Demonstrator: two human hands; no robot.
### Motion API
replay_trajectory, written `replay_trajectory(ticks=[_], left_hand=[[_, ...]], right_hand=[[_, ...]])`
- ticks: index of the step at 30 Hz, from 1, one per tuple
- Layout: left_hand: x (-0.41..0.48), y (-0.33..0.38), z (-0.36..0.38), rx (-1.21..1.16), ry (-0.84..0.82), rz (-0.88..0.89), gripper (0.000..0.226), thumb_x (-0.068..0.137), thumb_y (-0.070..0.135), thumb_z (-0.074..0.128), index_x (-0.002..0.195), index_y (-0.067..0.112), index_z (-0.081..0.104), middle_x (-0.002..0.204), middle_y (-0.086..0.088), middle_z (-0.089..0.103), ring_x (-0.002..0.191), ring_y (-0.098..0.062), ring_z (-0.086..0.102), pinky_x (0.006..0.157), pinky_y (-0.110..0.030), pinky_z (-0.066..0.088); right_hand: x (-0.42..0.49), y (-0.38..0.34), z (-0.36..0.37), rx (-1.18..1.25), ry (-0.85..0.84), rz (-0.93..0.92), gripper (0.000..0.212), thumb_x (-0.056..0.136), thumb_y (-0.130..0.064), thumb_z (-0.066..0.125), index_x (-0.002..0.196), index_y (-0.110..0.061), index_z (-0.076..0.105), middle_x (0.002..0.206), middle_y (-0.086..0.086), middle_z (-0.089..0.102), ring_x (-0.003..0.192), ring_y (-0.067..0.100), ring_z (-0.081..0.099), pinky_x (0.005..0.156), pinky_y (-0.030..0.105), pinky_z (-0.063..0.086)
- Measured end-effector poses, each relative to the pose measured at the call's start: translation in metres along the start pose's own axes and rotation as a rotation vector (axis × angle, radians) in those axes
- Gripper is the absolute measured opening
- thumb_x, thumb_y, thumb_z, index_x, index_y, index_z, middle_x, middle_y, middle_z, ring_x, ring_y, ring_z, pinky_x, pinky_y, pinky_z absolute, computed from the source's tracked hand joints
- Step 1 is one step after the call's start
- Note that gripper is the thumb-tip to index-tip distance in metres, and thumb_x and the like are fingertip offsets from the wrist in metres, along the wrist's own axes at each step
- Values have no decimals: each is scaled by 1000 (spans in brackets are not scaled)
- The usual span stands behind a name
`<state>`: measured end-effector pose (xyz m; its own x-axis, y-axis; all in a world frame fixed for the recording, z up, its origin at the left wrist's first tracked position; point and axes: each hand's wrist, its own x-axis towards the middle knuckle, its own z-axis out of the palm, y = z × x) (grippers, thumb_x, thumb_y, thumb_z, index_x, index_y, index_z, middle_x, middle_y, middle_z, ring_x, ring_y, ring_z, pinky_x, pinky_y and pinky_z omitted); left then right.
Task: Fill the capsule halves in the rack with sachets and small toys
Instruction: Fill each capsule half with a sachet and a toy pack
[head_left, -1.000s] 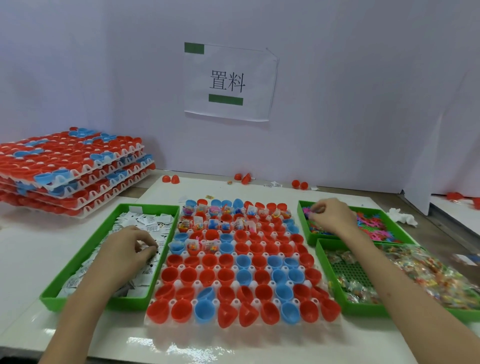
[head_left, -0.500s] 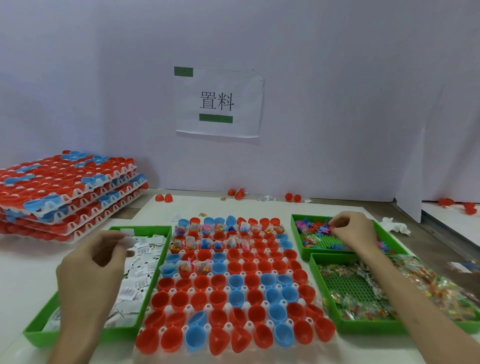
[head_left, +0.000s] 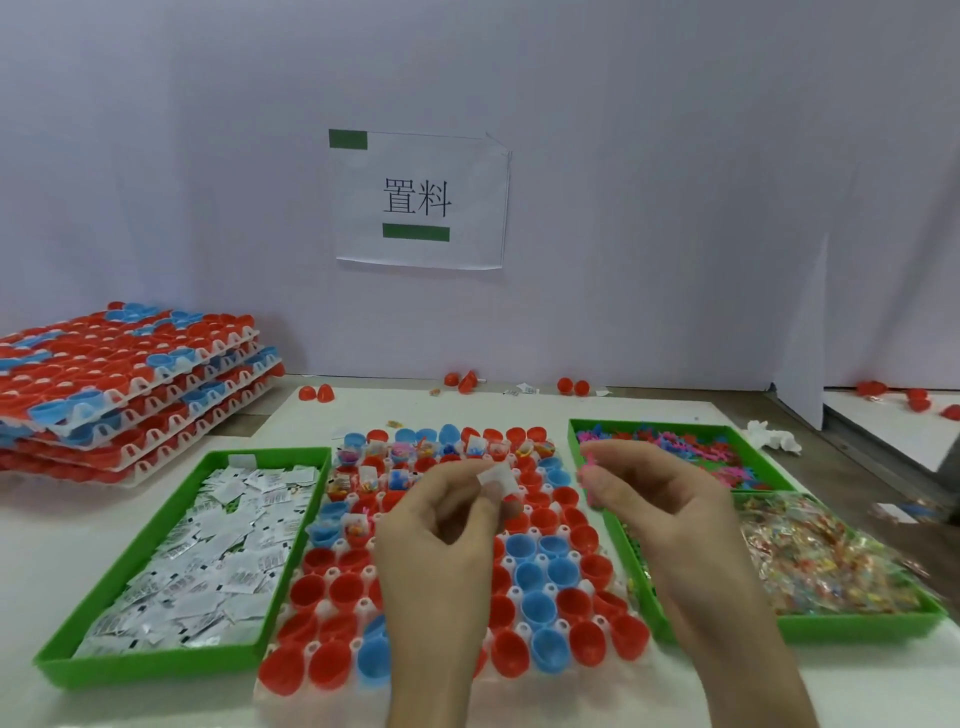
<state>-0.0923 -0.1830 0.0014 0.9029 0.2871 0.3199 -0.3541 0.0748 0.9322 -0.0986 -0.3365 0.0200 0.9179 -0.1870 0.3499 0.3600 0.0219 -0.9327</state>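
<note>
A white paper sign (head_left: 418, 200) with two black characters and two green strips hangs on the pale wall (head_left: 675, 208). At the far left stands a stack of racks (head_left: 124, 384) packed with red and blue shells. Loose red shells (head_left: 317, 393) lie along the back edge of the tabletop (head_left: 524, 408), near the wall. A crumpled white tissue (head_left: 774, 439) lies to the right.

Left hand (head_left: 441, 525) and right hand (head_left: 660, 499) bare; forearms likewise uncovered.

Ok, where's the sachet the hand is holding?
Head view, centre: the left hand pinches the sachet above the rack, just left of the toy in the right hand.
</note>
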Motion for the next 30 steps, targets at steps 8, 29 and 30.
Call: replay_trajectory(ticks=[8,29,30], left_hand=[[-13,15,9,-92,-106,-7,21,86,13,69,87,33,75,80,9,77,76,-7,75,64,-12,55],[-15,10,1,-99,-252,-79,16,85,13,71,80,27,79,77,0,77,75,-14,75,66,-15,56],[-15,9,0,-85,-242,-75,19,86,13,70,80,28,79,77,0,77,74,-14,75,66,-15,56]], right_hand=[[-10,-16,5,-172,-133,-156,17,69,-28,78,85,-32,78,84,-6,77,82,8,73,73,15,56],[3,7,-36,-458,-80,-90,23,83,-21,74,91,-42,76,91,-16,74,89,2,69,77,22,55],[6,15,-48,-561,-19,-28,27,83,-18,77,93,-43,74,92,-17,74,90,2,68,80,26,54]])
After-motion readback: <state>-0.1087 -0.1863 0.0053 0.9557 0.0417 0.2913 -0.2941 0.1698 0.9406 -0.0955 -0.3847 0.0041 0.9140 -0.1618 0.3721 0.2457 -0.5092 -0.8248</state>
